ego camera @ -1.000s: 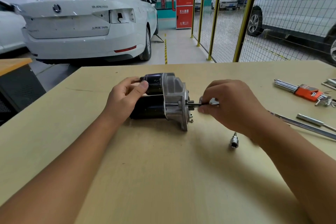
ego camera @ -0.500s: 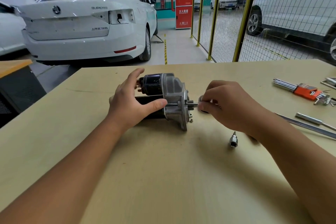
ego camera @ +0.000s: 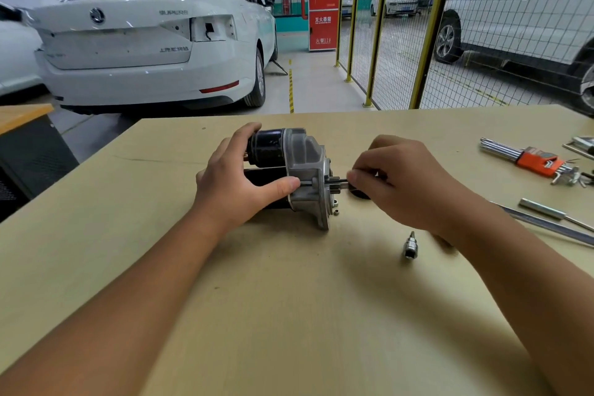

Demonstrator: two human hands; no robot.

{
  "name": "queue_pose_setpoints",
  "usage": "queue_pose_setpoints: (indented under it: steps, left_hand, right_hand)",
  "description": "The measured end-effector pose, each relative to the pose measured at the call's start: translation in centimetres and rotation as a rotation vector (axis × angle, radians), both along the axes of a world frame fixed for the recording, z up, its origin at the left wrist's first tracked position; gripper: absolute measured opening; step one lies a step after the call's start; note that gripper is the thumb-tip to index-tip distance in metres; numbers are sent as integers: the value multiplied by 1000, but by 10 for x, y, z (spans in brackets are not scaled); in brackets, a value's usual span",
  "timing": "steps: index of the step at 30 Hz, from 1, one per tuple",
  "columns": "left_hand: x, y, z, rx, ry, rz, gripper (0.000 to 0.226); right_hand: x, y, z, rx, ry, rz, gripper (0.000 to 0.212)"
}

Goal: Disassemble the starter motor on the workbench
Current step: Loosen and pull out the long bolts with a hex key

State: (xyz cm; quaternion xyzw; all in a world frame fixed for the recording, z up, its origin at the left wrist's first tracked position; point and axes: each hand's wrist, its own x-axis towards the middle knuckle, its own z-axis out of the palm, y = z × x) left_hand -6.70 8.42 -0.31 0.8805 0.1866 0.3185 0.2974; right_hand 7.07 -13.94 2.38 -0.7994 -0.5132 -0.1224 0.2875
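Observation:
The starter motor (ego camera: 302,167) lies on its side in the middle of the workbench (ego camera: 289,315), black body to the left, grey aluminium nose housing to the right. My left hand (ego camera: 234,183) grips the black body, thumb against the housing and fingers over the solenoid. My right hand (ego camera: 405,183) pinches a thin metal tool (ego camera: 340,181) whose tip sits at the housing's right face. What lies under that hand is hidden.
A small socket bit (ego camera: 410,246) lies on the bench in front of the motor. At the right are a hex key set in an orange holder (ego camera: 536,162), a short metal rod (ego camera: 543,210) and a long bar (ego camera: 546,225). White cars and a yellow mesh fence stand beyond.
My left hand shifted from the motor's rear end to a grip around its body, thumb moving up to the housing. My right hand stayed at the housing with the tool.

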Motion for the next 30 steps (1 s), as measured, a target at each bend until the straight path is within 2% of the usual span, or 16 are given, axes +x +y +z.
queue_pose_setpoints:
  steps: [7, 13, 19, 22, 30]
  left_hand:
    - [1, 0, -1, -3, -2, -7, 106]
    - [2, 1, -2, -11, -9, -16, 105]
    - [3, 3, -3, -14, -15, -23, 105]
    - [3, 4, -3, -19, -15, -29, 105]
    - [3, 5, -4, -23, -13, -25, 107]
  right_hand:
    - [1, 0, 1, -157, -60, -35, 21]
    - [-3, -2, 1, -138, -127, -101, 14]
    - [-3, -1, 1, -103, 40, -11, 14]
    - [-2, 1, 0, -144, 2, 9, 25]
    - [-6, 0, 1, -164, -97, -51, 15]
